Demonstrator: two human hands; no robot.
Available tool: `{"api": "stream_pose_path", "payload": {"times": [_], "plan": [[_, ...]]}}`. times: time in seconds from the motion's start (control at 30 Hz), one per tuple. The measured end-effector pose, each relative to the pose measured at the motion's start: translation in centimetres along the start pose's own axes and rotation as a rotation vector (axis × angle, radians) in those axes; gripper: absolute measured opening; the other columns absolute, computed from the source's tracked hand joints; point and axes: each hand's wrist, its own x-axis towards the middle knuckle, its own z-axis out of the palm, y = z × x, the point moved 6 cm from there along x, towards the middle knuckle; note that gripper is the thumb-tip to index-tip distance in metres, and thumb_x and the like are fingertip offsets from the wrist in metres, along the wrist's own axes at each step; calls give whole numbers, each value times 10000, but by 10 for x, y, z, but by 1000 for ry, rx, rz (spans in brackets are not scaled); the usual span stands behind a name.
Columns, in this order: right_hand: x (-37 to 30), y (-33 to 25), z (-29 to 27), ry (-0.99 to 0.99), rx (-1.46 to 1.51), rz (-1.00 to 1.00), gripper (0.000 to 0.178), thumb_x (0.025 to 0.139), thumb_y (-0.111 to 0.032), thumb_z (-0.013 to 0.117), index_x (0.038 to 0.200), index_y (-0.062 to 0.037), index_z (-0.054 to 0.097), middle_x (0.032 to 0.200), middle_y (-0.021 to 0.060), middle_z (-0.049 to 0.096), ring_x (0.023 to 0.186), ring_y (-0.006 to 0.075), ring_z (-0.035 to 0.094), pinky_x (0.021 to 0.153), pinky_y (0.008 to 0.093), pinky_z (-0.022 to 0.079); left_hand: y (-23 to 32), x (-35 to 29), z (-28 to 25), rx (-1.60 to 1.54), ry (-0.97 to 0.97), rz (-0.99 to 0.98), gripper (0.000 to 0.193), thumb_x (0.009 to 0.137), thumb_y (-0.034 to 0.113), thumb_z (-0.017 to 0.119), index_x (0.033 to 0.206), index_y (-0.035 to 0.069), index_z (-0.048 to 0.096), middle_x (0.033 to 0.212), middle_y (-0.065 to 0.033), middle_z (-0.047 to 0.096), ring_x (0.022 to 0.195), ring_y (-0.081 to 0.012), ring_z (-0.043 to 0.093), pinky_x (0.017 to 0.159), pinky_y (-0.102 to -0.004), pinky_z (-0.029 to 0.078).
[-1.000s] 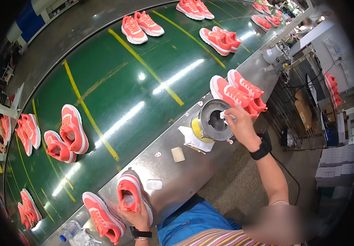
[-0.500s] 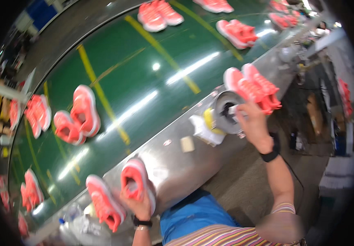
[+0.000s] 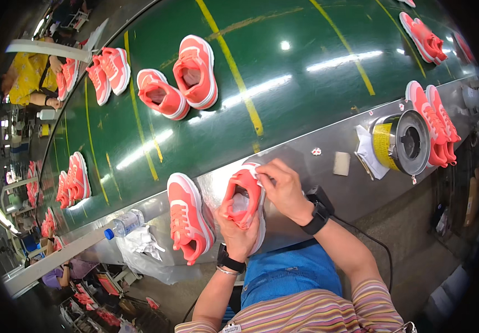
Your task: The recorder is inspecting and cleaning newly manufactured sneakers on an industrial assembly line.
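My left hand (image 3: pixel 236 236) grips a coral-pink sneaker (image 3: pixel 252 191) with a white sole by its heel end, the shoe's opening facing up. Against the side of that shoe near the toe, my right hand (image 3: pixel 285 191) pinches a small white piece (image 3: pixel 259 172); its material is too small to make out. Left of them, a second coral-pink sneaker (image 3: pixel 179 213) rests on the metal ledge with its toe pointing away from me. A round metal can (image 3: pixel 421 136) with a yellow band stands farther right on the ledge.
A green conveyor belt (image 3: pixel 284 66) with yellow lines carries several pairs of sneakers beyond the metal ledge (image 3: pixel 300 172). A cream block (image 3: pixel 341 164) and white paper (image 3: pixel 366 147) lie near the can. Another sneaker pair (image 3: pixel 434 122) stands beside it. A bottle (image 3: pixel 127 223) lies at left. A yellow-sleeved person (image 3: pixel 28 77) works far left.
My right hand has come left from the metal can to the sneaker in my left hand. The view has turned, and the sneakers on the belt appear shifted.
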Motion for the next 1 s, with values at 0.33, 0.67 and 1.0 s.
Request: {"api": "stream_pose_path", "payload": {"times": [0.33, 0.67, 1.0], "plan": [[8, -7, 10, -8, -75, -49, 111, 756, 61, 616, 849, 1, 628, 750, 112, 581, 659, 229, 595, 562, 308, 465, -1, 1, -4, 25, 34, 52, 615, 662, 99, 759, 1153, 41, 394, 1053, -182, 438, 995, -349, 495, 831, -416, 428], [11, -4, 11, 7, -15, 2, 108, 756, 61, 619, 849, 7, 629, 773, 113, 594, 667, 236, 598, 566, 306, 463, -7, 0, 0, 13, -18, 10, 651, 657, 117, 757, 1176, 8, 380, 1109, -153, 411, 1060, -292, 449, 927, -394, 365], [-23, 13, 6, 19, 166, 225, 110, 751, 0, 676, 855, -17, 642, 813, 74, 583, 757, 173, 579, 665, 276, 459, -17, -4, -4, -21, -18, -41, 655, 654, 107, 756, 1171, 14, 366, 1119, -132, 407, 1084, -262, 436, 942, -391, 354]]}}
